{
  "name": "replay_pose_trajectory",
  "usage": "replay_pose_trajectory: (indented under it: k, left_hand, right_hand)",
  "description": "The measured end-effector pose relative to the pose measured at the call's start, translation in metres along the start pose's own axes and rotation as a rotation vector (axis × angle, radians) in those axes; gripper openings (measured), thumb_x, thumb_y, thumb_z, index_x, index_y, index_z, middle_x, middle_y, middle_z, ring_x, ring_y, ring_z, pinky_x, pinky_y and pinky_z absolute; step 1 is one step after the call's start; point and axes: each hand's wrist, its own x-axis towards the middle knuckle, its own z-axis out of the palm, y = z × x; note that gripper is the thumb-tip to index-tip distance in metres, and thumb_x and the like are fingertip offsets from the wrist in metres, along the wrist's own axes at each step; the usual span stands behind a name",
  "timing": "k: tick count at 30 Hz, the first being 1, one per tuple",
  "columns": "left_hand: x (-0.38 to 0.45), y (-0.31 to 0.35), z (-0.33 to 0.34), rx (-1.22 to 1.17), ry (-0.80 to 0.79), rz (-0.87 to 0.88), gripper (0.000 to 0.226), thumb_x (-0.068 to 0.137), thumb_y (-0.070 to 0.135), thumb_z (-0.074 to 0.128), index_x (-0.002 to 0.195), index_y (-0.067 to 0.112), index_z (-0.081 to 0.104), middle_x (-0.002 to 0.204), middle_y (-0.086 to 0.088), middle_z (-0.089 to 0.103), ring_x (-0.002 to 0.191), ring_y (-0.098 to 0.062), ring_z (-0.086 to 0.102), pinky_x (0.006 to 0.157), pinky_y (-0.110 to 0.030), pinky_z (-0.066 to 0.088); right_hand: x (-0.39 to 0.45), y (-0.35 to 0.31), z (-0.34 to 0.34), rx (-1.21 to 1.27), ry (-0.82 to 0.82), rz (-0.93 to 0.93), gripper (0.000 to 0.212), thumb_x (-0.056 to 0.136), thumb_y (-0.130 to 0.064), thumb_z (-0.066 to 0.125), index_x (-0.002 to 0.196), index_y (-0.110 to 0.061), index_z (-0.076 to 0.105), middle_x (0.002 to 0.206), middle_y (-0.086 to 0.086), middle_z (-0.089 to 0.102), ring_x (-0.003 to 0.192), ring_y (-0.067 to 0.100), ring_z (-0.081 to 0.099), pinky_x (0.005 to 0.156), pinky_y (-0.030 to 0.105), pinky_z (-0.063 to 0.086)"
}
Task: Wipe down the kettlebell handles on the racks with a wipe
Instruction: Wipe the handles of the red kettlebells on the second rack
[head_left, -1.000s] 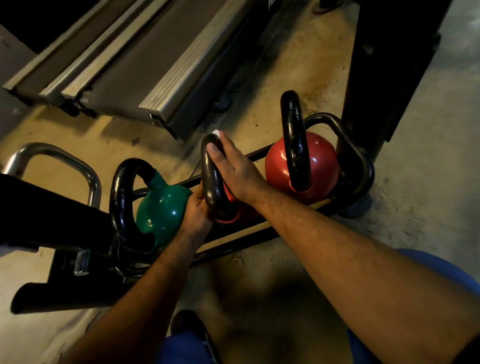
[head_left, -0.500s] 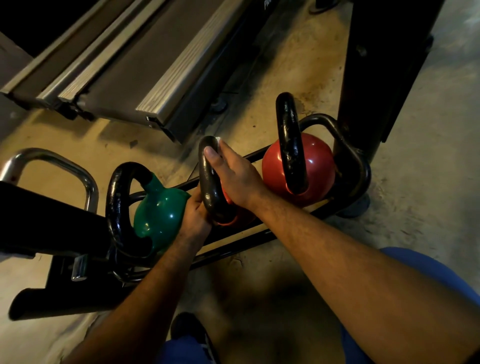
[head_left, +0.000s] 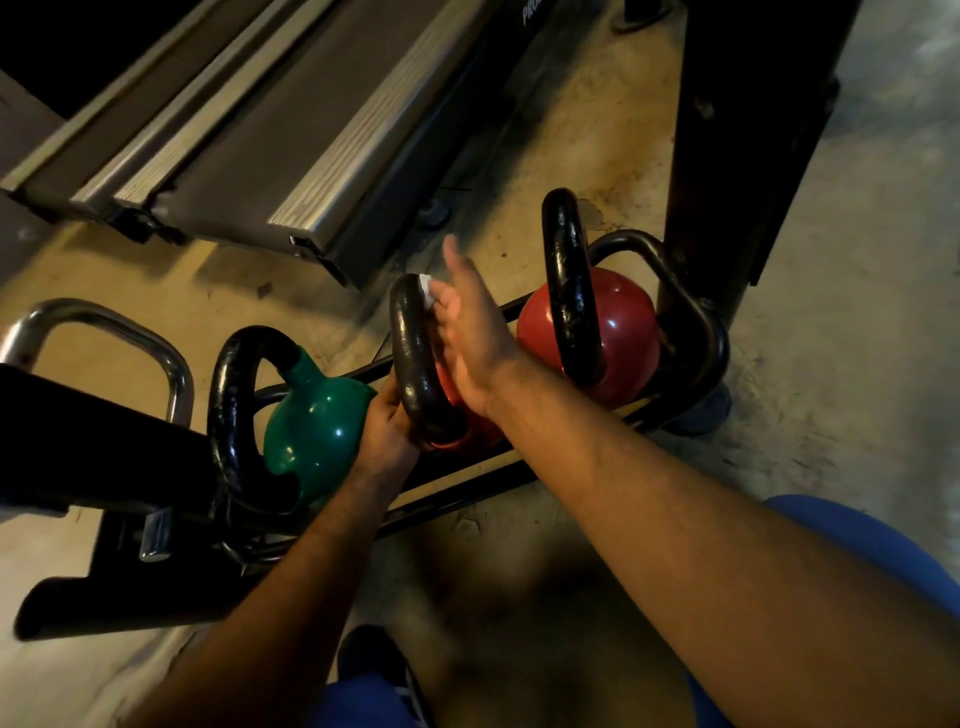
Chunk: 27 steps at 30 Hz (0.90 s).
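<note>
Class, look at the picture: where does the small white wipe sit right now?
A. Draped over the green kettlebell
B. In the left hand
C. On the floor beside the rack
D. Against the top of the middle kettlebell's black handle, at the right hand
D: the wipe shows white at the top of the middle kettlebell handle, by the right hand.

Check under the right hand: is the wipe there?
Partly. A white corner of the wipe shows at the top of the middle handle, against the right hand. The rest is covered by that hand. The left hand holds the handle's base.
</note>
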Motion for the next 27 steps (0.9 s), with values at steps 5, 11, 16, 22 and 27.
replay_pose_trajectory:
  k: [5,11,16,22,27]
  left_hand:
    - [0.004,-0.006,0.0,-0.046,0.016,0.037,0.04,0.088,0.017,0.058,0.124,0.001,0.056,0.105,-0.003,0.068,0.089,-0.005,0.07,0.07,-0.017,0.054]
    - [0.006,-0.007,-0.003,0.029,-0.016,0.09,0.048,0.087,0.02,0.057,0.124,-0.01,0.054,0.099,-0.002,0.068,0.088,-0.008,0.067,0.073,-0.021,0.053]
    - [0.007,-0.015,-0.004,0.065,-0.024,0.078,0.03,0.1,0.008,0.051,0.128,-0.003,0.053,0.104,-0.009,0.068,0.083,-0.008,0.07,0.065,-0.02,0.054]
    - [0.01,-0.016,-0.005,0.05,-0.017,0.072,0.027,0.102,0.011,0.049,0.127,0.002,0.056,0.114,-0.013,0.068,0.098,-0.015,0.07,0.076,-0.025,0.055]
    - [0.011,-0.017,-0.005,0.049,-0.005,0.122,0.036,0.093,0.016,0.056,0.124,-0.003,0.056,0.115,-0.012,0.064,0.1,-0.01,0.066,0.081,-0.023,0.054]
  right_hand:
    - [-0.003,-0.006,-0.004,0.292,0.035,0.025,0.081,0.098,-0.063,0.037,0.151,-0.002,0.035,0.148,0.02,0.049,0.136,0.032,0.047,0.115,0.044,0.036]
    - [-0.006,0.009,-0.005,0.255,0.125,0.079,0.078,0.094,-0.068,0.043,0.137,-0.004,0.057,0.128,0.019,0.066,0.118,0.03,0.063,0.098,0.04,0.051]
    - [-0.015,0.015,-0.016,0.05,0.11,0.086,0.072,0.096,-0.068,0.038,0.127,-0.008,0.065,0.119,0.015,0.07,0.115,0.029,0.064,0.103,0.045,0.047]
    - [-0.022,0.01,-0.022,-0.173,0.071,0.131,0.079,0.095,-0.072,0.035,0.126,-0.007,0.066,0.115,0.013,0.072,0.107,0.023,0.066,0.096,0.038,0.048]
    - [-0.009,-0.025,-0.003,0.09,0.122,0.023,0.066,0.1,-0.057,0.041,0.141,-0.006,0.05,0.135,0.018,0.059,0.126,0.03,0.055,0.109,0.043,0.039]
